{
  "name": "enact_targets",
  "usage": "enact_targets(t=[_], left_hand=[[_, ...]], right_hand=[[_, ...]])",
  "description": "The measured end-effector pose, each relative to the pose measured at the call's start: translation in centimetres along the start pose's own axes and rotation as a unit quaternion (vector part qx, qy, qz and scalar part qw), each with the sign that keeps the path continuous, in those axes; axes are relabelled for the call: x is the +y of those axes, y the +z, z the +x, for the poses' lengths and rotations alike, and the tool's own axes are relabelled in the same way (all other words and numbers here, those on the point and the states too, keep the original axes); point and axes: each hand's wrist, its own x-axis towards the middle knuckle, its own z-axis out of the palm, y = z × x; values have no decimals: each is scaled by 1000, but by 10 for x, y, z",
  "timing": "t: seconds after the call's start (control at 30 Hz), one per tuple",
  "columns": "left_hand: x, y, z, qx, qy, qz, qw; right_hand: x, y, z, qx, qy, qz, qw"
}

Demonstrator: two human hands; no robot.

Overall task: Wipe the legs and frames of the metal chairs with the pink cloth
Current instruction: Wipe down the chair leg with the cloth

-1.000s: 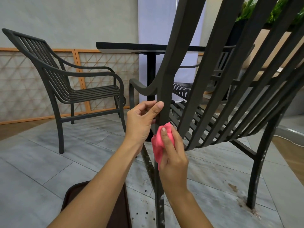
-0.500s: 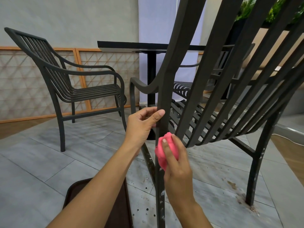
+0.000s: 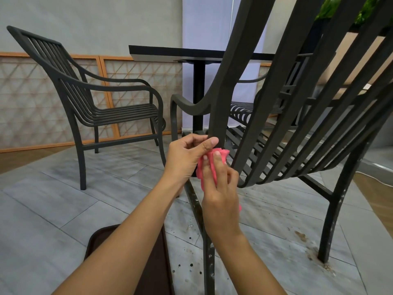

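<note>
Grey floor tiles [image 3: 53,205] spread beneath both hands: the left hand [image 3: 187,158] pinches the chair's rear post [image 3: 219,116], the right hand [image 3: 219,188] presses the bunched pink cloth [image 3: 221,155] against it, likely skipping its hidden far side.

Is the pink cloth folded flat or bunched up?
Bunched up. The pink cloth shows creases and lumps where the right hand presses it against the dark metal chair frame, fingers lying over it.
</note>
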Motion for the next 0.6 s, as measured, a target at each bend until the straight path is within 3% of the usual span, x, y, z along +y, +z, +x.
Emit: enact_targets(t=[0.3,0.6], left_hand=[[-4,1,2,3,7,-3,1000],[-6,2,-1,4,5,-28,1000]], right_hand=[[-3,8,-17,-25,-7,-82,996],[2,12,-37,-42,-4,-68,997]])
